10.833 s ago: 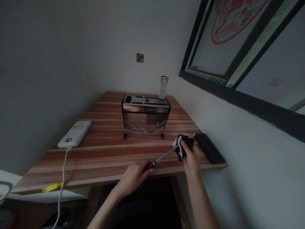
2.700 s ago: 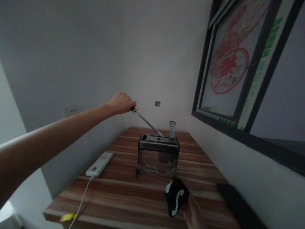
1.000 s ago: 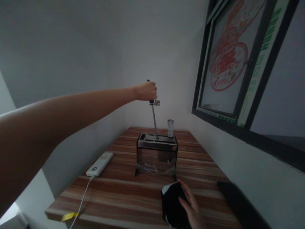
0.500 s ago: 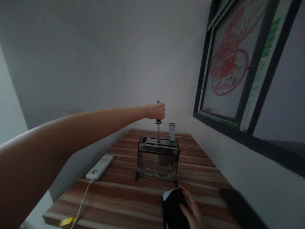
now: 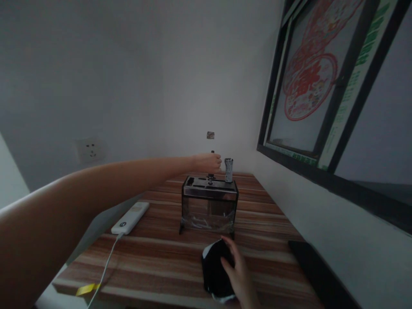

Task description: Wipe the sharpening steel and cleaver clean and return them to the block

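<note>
My left hand (image 5: 208, 162) is closed around the black handle (image 5: 211, 175) of a sharpening steel, which stands upright in the top of a knife block (image 5: 210, 192). The steel's guard is now close to the block's top, and its rod is mostly hidden inside. The block has clear walls, a dark frame and slots in its top. A silver, patterned upright handle-like piece (image 5: 228, 171) sticks up at its right end. Nearer me, my right hand (image 5: 237, 270) grips a black cloth-like item (image 5: 215, 266) with white edges, low over the table; its exact kind is unclear.
A white power bank-like box (image 5: 130, 218) with a white cable (image 5: 107, 267) lies on the wood-grain table (image 5: 154, 266) at left. A yellow tag (image 5: 87, 289) sits at the front edge. A flat black object (image 5: 317, 272) lies at right, below the window frame (image 5: 298, 161).
My left hand has lowered the sharpening steel, so the rod has gone down into the block. My right hand and the black item have shifted left and slightly up in view.
</note>
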`<state>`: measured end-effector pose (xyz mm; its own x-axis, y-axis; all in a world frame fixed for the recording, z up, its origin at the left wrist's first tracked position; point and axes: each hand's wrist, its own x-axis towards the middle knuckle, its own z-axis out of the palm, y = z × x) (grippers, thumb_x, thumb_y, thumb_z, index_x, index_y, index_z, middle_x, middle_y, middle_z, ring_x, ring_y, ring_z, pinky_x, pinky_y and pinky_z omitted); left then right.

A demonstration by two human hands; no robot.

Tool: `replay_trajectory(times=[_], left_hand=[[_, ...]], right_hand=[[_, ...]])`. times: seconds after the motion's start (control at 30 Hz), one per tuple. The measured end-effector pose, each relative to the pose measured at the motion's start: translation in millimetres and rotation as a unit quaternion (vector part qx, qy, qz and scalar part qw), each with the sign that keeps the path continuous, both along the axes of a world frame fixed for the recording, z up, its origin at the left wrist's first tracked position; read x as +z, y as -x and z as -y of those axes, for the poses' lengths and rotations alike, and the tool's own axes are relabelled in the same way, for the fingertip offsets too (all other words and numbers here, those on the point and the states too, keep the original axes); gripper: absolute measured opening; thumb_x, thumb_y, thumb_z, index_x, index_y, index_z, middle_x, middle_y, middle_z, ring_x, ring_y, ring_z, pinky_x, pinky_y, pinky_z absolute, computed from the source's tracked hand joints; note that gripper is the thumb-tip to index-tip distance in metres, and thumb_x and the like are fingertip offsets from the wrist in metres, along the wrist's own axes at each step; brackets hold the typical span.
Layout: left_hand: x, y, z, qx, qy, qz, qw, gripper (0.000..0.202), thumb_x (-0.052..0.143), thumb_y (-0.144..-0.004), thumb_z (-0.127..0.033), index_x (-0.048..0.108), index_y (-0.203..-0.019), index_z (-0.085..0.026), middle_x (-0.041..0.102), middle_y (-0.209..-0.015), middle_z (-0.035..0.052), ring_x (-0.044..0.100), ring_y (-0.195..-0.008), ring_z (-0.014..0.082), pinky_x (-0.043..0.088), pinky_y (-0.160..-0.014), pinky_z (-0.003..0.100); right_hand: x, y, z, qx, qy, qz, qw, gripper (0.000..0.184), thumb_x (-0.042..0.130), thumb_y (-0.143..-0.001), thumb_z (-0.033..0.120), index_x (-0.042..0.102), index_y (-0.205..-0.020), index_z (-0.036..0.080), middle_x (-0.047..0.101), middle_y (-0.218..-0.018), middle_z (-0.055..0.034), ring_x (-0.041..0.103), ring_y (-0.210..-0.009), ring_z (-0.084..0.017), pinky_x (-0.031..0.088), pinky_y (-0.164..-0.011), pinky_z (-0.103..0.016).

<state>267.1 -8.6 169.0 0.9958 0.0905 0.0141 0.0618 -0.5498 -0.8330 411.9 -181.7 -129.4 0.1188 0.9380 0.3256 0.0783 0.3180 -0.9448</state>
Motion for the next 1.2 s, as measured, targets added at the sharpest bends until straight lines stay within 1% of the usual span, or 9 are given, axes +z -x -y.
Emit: replay_trajectory(times=[0.07,0.17,0.3,0.37,0.47,0.57,0.9,1.1,1.2], left_hand=[[-4.7,0,-1,0.004,0.004,0.005,1.0,0.014,0.061,-0.076,-0.01,0.06,-0.066,-0.018,0.069,-0.072,0.0064,0.059,-0.072,0.0164,0.034,-0.068,0.028],[-10.1,0,1,0.013,0.011,0.008,1.0,0.014,0.06,-0.077,-0.009,0.06,-0.066,-0.018,0.069,-0.074,0.007,0.059,-0.073,0.0171,0.033,-0.069,0.028],[-15.2,-1,4,0.015,0.02,0.016,1.0,0.013,0.058,-0.079,-0.009,0.063,-0.071,-0.017,0.069,-0.074,0.008,0.059,-0.073,0.0177,0.032,-0.068,0.029],[-17.1,-2,5,0.012,0.023,0.019,0.999,0.013,0.057,-0.08,-0.009,0.063,-0.071,-0.017,0.069,-0.073,0.0079,0.058,-0.073,0.0178,0.032,-0.068,0.029],[-19.5,-3,8,0.014,0.023,0.023,0.999,0.015,0.057,-0.078,-0.007,0.064,-0.069,-0.017,0.069,-0.073,0.0082,0.058,-0.074,0.0181,0.032,-0.069,0.029],[-22.3,-3,11,0.023,0.021,0.026,0.999,0.015,0.057,-0.078,-0.007,0.064,-0.069,-0.016,0.069,-0.075,0.0093,0.058,-0.074,0.0183,0.031,-0.068,0.03],[-34.9,-9,19,0.064,0.01,0.063,0.996,0.013,0.061,-0.075,-0.005,0.065,-0.067,-0.015,0.07,-0.071,0.0094,0.06,-0.072,0.0195,0.028,-0.066,0.03],[-33.3,-9,27,0.05,0.015,0.07,0.996,0.014,0.061,-0.077,-0.008,0.064,-0.066,-0.016,0.07,-0.071,0.008,0.06,-0.072,0.0191,0.032,-0.069,0.03],[-27.9,-5,33,0.03,0.024,0.056,0.998,0.013,0.059,-0.079,-0.008,0.065,-0.072,-0.018,0.071,-0.079,0.0063,0.061,-0.078,0.0181,0.034,-0.076,0.03]], right_hand=[[0.8,18,-3,0.002,-0.015,0.02,1.0,0.047,0.056,-0.072,0.018,0.058,-0.118,0.026,0.061,-0.123,-0.0034,0.052,-0.118,-0.021,0.035,-0.105,-0.036],[0.1,34,-4,-0.036,-0.034,0.055,0.997,0.046,0.055,-0.073,0.018,0.058,-0.119,0.026,0.062,-0.121,-0.0039,0.056,-0.114,-0.021,0.04,-0.101,-0.036],[-2.7,24,-1,-0.115,-0.054,0.093,0.988,0.032,0.054,-0.079,0.029,0.062,-0.11,0.022,0.065,-0.114,-0.0081,0.058,-0.109,-0.025,0.042,-0.098,-0.042],[-3.8,13,2,-0.129,-0.054,0.09,0.986,0.029,0.053,-0.081,0.034,0.064,-0.104,0.021,0.067,-0.109,-0.0094,0.06,-0.105,-0.025,0.045,-0.095,-0.041],[-3.8,0,7,-0.122,-0.031,0.063,0.99,0.03,0.053,-0.081,0.042,0.066,-0.097,0.02,0.069,-0.101,-0.0108,0.065,-0.095,-0.025,0.051,-0.084,-0.036],[-1.4,-2,11,-0.108,-0.011,0.038,0.993,0.033,0.053,-0.081,0.047,0.067,-0.092,0.019,0.071,-0.095,-0.0113,0.067,-0.089,-0.024,0.054,-0.079,-0.032],[5.6,3,14,-0.102,0.005,0.026,0.994,0.039,0.055,-0.078,0.053,0.069,-0.085,0.018,0.072,-0.09,-0.0117,0.068,-0.086,-0.024,0.054,-0.076,-0.03],[4.2,2,13,-0.103,0.008,0.039,0.994,0.038,0.055,-0.078,0.053,0.069,-0.085,0.018,0.072,-0.09,-0.0117,0.068,-0.086,-0.024,0.053,-0.077,-0.03],[4.3,2,13,-0.101,0.009,0.034,0.994,0.039,0.056,-0.077,0.054,0.069,-0.084,0.018,0.072,-0.089,-0.0119,0.068,-0.085,-0.025,0.053,-0.075,-0.03]])
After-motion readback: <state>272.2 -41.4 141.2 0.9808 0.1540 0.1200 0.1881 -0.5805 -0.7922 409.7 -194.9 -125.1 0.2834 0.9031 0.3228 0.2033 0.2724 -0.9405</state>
